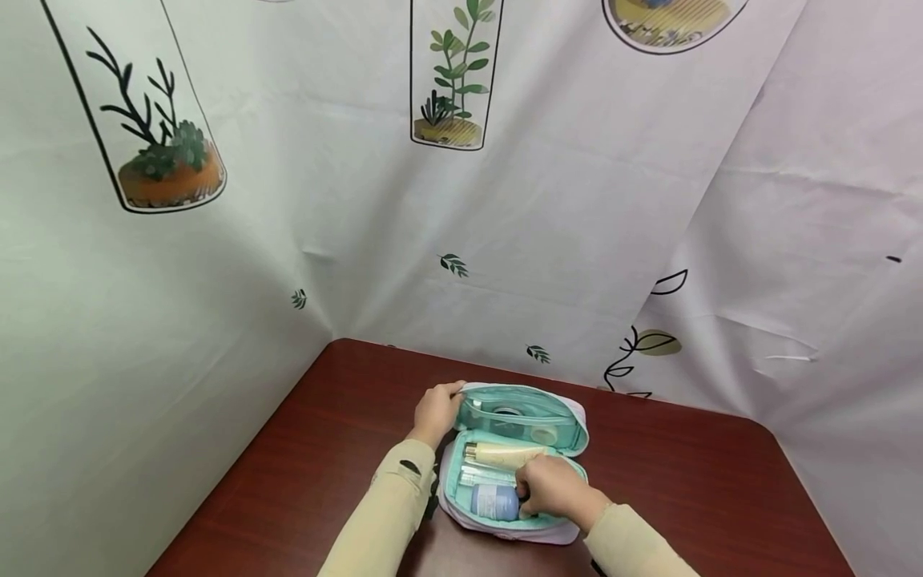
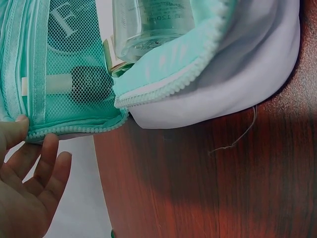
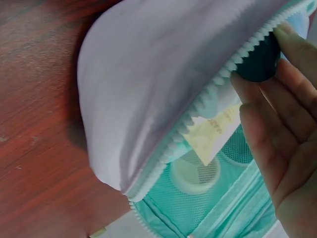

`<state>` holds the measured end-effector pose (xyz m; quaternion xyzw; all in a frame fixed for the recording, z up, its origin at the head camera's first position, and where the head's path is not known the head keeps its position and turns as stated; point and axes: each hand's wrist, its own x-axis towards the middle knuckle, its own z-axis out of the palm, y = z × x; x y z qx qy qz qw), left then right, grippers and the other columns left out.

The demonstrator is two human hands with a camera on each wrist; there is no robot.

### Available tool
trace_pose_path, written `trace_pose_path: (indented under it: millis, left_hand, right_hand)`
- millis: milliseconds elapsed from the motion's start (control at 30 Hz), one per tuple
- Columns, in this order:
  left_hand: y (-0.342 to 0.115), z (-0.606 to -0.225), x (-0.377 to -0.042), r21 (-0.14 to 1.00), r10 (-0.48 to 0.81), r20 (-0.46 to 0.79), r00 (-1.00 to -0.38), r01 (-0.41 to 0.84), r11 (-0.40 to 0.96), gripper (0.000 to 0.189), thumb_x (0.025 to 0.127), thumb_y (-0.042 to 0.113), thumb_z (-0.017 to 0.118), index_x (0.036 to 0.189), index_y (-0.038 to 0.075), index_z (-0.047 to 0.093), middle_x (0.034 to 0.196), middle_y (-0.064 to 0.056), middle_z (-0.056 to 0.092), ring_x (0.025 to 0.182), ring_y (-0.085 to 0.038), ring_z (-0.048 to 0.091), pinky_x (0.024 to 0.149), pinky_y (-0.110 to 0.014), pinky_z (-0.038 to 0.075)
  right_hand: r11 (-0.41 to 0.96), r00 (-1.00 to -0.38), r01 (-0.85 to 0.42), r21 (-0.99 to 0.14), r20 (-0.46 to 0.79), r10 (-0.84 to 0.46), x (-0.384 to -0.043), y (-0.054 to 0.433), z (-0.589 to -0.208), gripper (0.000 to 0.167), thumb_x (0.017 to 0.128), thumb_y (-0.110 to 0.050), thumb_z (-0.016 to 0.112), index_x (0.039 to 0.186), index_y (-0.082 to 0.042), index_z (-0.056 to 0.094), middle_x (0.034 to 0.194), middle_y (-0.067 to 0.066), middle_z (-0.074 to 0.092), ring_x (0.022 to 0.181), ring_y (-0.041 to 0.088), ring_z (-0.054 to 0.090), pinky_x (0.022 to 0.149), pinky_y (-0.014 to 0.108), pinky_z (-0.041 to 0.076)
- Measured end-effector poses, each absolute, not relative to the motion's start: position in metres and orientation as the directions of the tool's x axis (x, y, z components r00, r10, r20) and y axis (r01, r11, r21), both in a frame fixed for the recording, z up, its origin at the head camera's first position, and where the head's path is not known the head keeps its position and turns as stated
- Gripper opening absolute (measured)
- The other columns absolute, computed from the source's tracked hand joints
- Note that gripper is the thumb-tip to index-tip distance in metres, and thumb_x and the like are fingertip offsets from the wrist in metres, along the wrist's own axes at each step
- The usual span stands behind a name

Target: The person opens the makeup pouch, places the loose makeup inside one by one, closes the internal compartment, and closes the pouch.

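Note:
A lavender toiletry bag (image 1: pixel 461 519) with mint lining lies unzipped, its lid (image 1: pixel 580 417) folded back. My left hand (image 1: pixel 436 413) pinches the lid's zippered corner between thumb and fingers, also seen in the left wrist view. My right hand (image 1: pixel 554 487) reaches into the main compartment. Its fingers and thumb grip a dark round cap (image 3: pixel 260 59), partly hidden by the fingers. Next to that hand lies a blue bottle (image 1: pixel 494 502) with a white label; whether the cap sits on it, I cannot tell. A cream tube (image 1: pixel 497 454) and a pale, slim container (image 1: pixel 479 476) lie behind the bottle.
Mesh pockets in the lid hold a dark-capped item (image 2: pixel 91 84), a disc marked with an F (image 2: pixel 72 25) and a round white container (image 3: pixel 195 171). The bag rests on a reddish-brown table (image 1: pixel 692 481). A printed white curtain (image 1: pixel 548 240) hangs behind the table.

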<state>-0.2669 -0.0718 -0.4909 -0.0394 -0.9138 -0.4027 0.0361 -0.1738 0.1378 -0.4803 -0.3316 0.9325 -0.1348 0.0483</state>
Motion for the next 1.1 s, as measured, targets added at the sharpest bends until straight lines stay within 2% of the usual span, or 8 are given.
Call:
trace_pose_path:
  millis: [133, 233, 333, 433, 533, 733, 933, 1100]
  left_hand:
    - [-0.072, -0.49, -0.267, 0.734, 0.04, 0.096, -0.995, 0.098, 0.672, 0.034, 0.092, 0.018, 0.058, 0.126, 0.014, 0.059, 0.108, -0.008, 0.066, 0.045, -0.01, 0.033, 0.044, -0.026, 0.028]
    - [-0.072, -0.491, -0.267, 0.73, 0.044, 0.103, -0.994, 0.106, 0.675, 0.034, 0.092, 0.018, 0.058, 0.126, 0.014, 0.059, 0.088, -0.007, 0.066, 0.044, -0.01, 0.031, 0.044, -0.026, 0.027]
    - [-0.072, -0.493, -0.267, 0.728, 0.049, 0.104, -0.993, 0.11, 0.676, 0.034, 0.092, 0.019, 0.057, 0.126, 0.015, 0.059, 0.079, -0.005, 0.063, 0.043, -0.01, 0.03, 0.043, -0.025, 0.027]
    - [-0.072, -0.495, -0.266, 0.727, 0.048, 0.108, -0.993, 0.112, 0.677, 0.034, 0.092, 0.019, 0.058, 0.126, 0.014, 0.059, 0.096, -0.007, 0.067, 0.046, -0.01, 0.034, 0.044, -0.026, 0.028]
    - [-0.072, -0.494, -0.266, 0.726, 0.047, 0.111, -0.993, 0.113, 0.679, 0.034, 0.092, 0.019, 0.058, 0.126, 0.014, 0.06, 0.115, -0.008, 0.063, 0.049, -0.01, 0.038, 0.045, -0.026, 0.029]
    - [-0.073, -0.494, -0.264, 0.708, 0.039, 0.125, -0.991, 0.117, 0.697, 0.034, 0.091, 0.018, 0.059, 0.125, 0.013, 0.06, 0.119, -0.009, 0.061, 0.053, -0.011, 0.045, 0.047, -0.027, 0.031]
    - [-0.07, -0.489, -0.263, 0.623, 0.074, 0.147, -0.986, 0.151, 0.768, 0.034, 0.091, 0.019, 0.06, 0.125, 0.015, 0.061, 0.117, -0.009, 0.062, 0.075, -0.02, 0.061, 0.051, -0.029, 0.039]
    - [-0.052, -0.473, -0.26, 0.406, 0.165, 0.377, -0.911, 0.323, 0.855, 0.037, 0.085, 0.017, 0.059, 0.121, 0.012, 0.059, 0.109, -0.007, 0.058, 0.091, -0.022, 0.055, 0.065, -0.033, 0.045]
  right_hand:
    - [0.745, -0.761, -0.641, -0.184, 0.026, -0.648, -0.171, 0.137, -0.486, 0.027, 0.054, -0.02, 0.083, 0.054, -0.02, 0.056, 0.05, -0.019, 0.04, 0.047, -0.002, 0.03, 0.044, 0.019, 0.029]
    - [0.737, -0.748, -0.659, -0.15, 0.03, -0.663, -0.17, 0.136, -0.488, 0.024, 0.056, -0.019, 0.081, 0.051, -0.019, 0.057, 0.047, -0.019, 0.04, 0.046, -0.002, 0.026, 0.042, 0.019, 0.025]
    - [0.741, -0.757, -0.643, -0.197, 0.014, -0.653, -0.171, 0.139, -0.484, 0.018, 0.063, -0.021, 0.08, 0.055, -0.02, 0.064, 0.05, -0.02, 0.048, 0.047, -0.006, 0.035, 0.044, 0.018, 0.032]
    - [0.783, -0.813, -0.572, -0.244, 0.047, -0.58, -0.178, 0.15, -0.477, 0.015, 0.07, -0.026, 0.078, 0.06, -0.023, 0.066, 0.056, -0.02, 0.054, 0.05, -0.004, 0.044, 0.047, 0.021, 0.038]
    - [0.871, -0.911, -0.413, -0.267, 0.141, -0.389, -0.19, 0.168, -0.467, 0.024, 0.074, -0.028, 0.076, 0.06, -0.022, 0.057, 0.055, -0.015, 0.048, 0.05, 0.003, 0.041, 0.047, 0.026, 0.035]
    - [0.911, -0.984, -0.09, -0.402, 0.176, -0.019, -0.214, 0.206, -0.461, 0.036, 0.07, -0.024, 0.081, 0.082, -0.011, 0.049, 0.07, 0.0, 0.047, 0.059, 0.015, 0.044, 0.052, 0.032, 0.035]
    - [0.852, -0.995, -0.052, -0.521, 0.101, 0.001, -0.222, 0.225, -0.471, 0.033, 0.08, -0.011, 0.071, 0.11, 0.0, 0.061, 0.098, 0.013, 0.063, 0.083, 0.025, 0.059, 0.068, 0.04, 0.048]
    - [0.811, -0.994, -0.087, -0.578, 0.105, -0.033, -0.225, 0.229, -0.473, 0.026, 0.086, -0.001, 0.061, 0.112, 0.005, 0.062, 0.102, 0.019, 0.064, 0.09, 0.029, 0.061, 0.069, 0.039, 0.05]
